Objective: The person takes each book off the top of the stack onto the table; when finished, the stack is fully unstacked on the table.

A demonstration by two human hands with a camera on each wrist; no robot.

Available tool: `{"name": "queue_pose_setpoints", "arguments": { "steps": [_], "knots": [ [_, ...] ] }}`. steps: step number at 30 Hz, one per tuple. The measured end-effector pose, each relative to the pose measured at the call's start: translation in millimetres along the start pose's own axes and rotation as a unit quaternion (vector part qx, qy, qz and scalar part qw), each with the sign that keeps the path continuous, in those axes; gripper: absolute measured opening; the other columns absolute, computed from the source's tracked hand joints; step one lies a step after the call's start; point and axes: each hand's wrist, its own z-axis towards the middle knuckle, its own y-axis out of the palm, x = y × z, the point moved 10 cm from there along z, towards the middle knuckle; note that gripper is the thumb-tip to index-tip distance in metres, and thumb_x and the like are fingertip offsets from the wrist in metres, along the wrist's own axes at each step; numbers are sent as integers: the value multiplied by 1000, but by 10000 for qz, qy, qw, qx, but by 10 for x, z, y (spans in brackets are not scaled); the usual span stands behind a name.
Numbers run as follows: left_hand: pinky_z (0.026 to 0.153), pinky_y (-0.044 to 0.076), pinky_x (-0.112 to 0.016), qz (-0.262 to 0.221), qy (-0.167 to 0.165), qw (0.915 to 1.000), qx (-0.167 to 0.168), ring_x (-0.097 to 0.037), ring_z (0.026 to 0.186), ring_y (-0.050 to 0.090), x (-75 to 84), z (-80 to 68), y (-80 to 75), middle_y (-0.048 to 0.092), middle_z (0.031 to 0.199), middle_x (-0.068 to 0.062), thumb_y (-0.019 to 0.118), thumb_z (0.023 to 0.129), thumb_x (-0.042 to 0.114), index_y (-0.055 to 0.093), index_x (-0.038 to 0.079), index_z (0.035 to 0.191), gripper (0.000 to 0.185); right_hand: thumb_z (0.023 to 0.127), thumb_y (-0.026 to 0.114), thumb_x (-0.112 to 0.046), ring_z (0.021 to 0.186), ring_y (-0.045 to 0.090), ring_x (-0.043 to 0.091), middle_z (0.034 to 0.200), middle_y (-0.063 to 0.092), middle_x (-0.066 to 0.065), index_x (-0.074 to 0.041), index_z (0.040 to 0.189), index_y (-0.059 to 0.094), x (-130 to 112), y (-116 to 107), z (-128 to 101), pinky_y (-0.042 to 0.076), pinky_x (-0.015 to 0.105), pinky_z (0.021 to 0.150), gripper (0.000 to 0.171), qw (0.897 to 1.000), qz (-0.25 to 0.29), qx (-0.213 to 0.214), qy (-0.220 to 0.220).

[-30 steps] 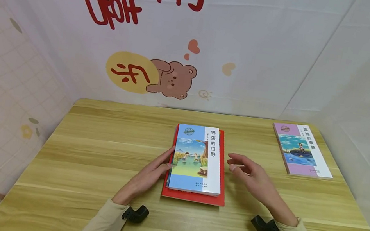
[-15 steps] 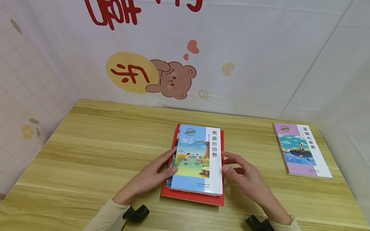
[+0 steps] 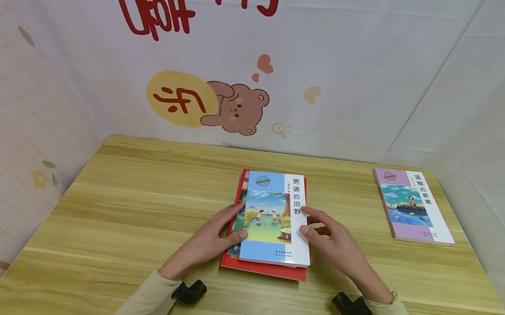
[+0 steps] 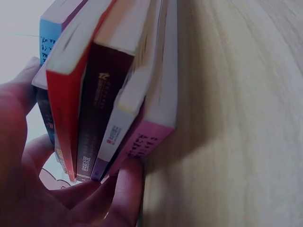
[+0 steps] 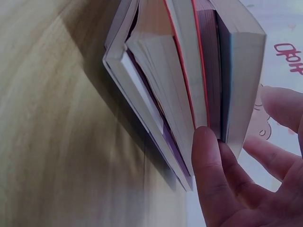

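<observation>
A stack of several books lies mid-table. Its top book, a blue-and-white paperback with a pond picture, sits shifted right over a dark-covered book and a larger red book. My left hand rests along the stack's left side, thumb against the paperback's edge. In the left wrist view its fingers touch the lower spines, among them a black one and a pink one at the bottom. My right hand, fingers slightly bent, is at the stack's right side; one fingertip meets the page edges.
Another paperback, pink and white, lies at the table's back right corner. A white printed cloth rises behind the wooden table and along both sides.
The top paperback has slid right across the stack, uncovering more of the dark book. My left thumb has moved right with it. My right hand has come left to the stack.
</observation>
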Motion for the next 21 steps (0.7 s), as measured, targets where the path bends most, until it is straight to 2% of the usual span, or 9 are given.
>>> {"name": "queue_pose_setpoints", "arguments": {
  "steps": [12, 21],
  "knots": [
    [115, 31, -66, 160, -97, 9998, 74, -44, 152, 27, 23, 0, 36, 21, 170, -15, 65, 101, 46, 31, 29, 165, 74, 100, 70, -30, 103, 64, 28, 128, 61, 16, -13, 150, 54, 51, 29, 42, 56, 38, 84, 55, 10000, 3, -20, -78],
    [115, 31, -69, 204, -108, 9997, 101, -45, 151, 28, 24, -13, 39, 22, 170, -15, 65, 101, 45, 32, 30, 164, 72, 101, 70, -22, 109, 61, 30, 127, 60, 15, -10, 150, 54, 69, 16, 41, 55, 30, 89, 53, 9993, 271, -35, -251]
  ]
}}
